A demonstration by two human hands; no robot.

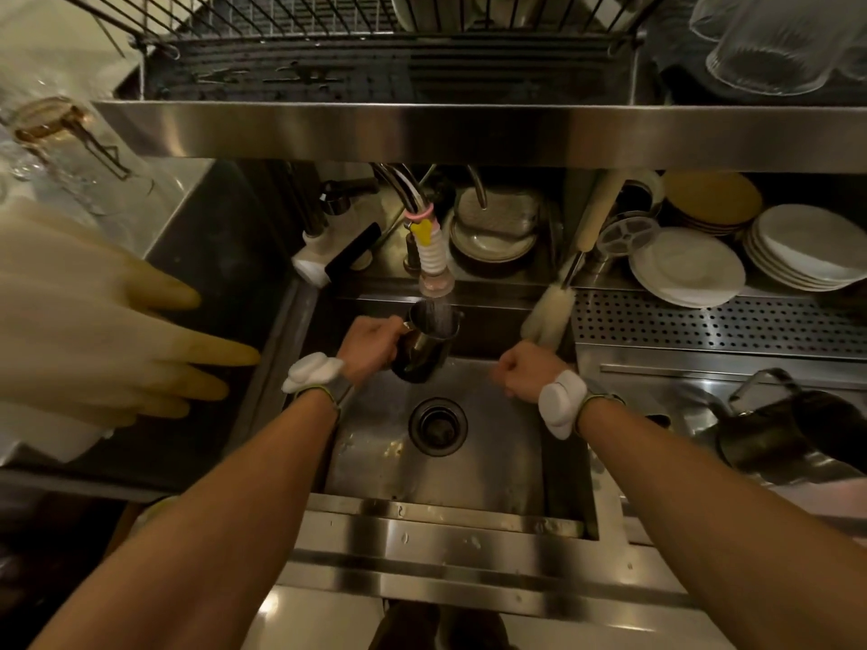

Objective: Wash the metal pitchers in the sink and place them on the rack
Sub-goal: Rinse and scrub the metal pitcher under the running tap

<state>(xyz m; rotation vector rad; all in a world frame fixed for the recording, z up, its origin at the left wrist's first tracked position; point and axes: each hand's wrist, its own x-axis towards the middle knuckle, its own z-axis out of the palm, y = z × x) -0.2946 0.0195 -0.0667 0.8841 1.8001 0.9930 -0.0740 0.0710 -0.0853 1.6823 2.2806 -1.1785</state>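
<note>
In the sink (492,462), at 11 o'clock of its one drain (437,426), your left hand (370,342) is gripping one metal pitcher (424,351) by the handle, fingers curled tight around it. You are holding it under the one faucet (436,269), with water falling into its mouth. At 2 o'clock your right hand (520,368) is hanging as a fist, holding nothing. One second pitcher (764,438) is lying on the counter at 3 o'clock.

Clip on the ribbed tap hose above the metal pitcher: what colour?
Yellow clip, below a pink band, above the metal pitcher; head view.
</note>
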